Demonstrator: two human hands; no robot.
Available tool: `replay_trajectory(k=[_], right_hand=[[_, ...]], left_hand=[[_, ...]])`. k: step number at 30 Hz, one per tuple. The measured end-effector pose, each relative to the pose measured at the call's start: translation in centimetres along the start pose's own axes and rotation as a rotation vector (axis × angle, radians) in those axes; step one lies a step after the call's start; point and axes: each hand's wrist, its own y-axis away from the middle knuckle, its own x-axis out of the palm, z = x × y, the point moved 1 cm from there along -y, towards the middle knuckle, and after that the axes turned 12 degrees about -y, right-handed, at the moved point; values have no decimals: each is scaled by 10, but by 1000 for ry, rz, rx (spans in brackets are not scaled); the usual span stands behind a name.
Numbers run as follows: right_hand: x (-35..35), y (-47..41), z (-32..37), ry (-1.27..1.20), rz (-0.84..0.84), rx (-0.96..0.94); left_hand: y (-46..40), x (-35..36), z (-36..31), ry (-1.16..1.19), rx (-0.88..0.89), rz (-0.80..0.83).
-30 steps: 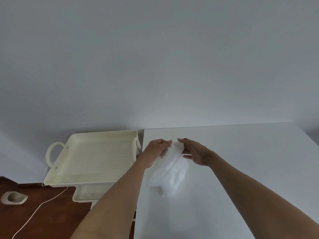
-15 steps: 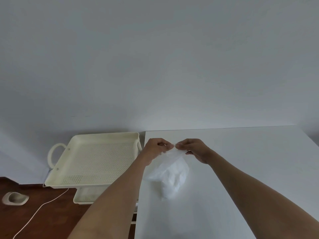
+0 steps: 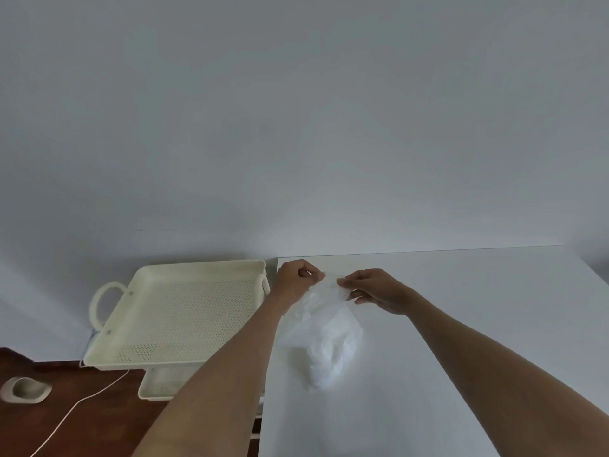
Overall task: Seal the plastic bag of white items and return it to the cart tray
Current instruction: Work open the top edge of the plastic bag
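A clear plastic bag (image 3: 324, 338) holding white items lies on the white table (image 3: 461, 324), its mouth pointing away from me. My left hand (image 3: 295, 283) pinches the left end of the bag's top edge. My right hand (image 3: 375, 290) pinches the same edge a little to the right, fingertips on the strip. The two hands are a short gap apart. The cream cart's perforated top tray (image 3: 184, 311) stands left of the table, with nothing in it.
A lower cart tray (image 3: 164, 384) shows beneath the top one, and a loop handle (image 3: 105, 301) sticks out on the cart's left. A white cable (image 3: 75, 410) and a small beige dish (image 3: 24, 389) lie on the brown floor. A plain wall is behind.
Both hands have lifted the bag's top edge and drawn slightly apart along it. The bag's mouth is now stretched flat between the fingertips.
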Motion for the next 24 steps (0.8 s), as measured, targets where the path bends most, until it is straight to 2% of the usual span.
replay_trajectory(k=[4, 11, 17, 19, 24], right_hand=[[-5, 0, 3, 11, 43, 6], [-4, -4, 7, 129, -74, -135], [2, -11, 9, 345, -211, -252], [4, -12, 11, 320, -208, -225], [-6, -6, 15, 315, -52, -67]], left_hand=[[0, -2, -1, -66, 28, 64], [-1, -12, -5, -183, 45, 216], [4, -8, -8, -46, -36, 247], [5, -5, -8, -51, -35, 198], [1, -3, -1, -202, 72, 152]])
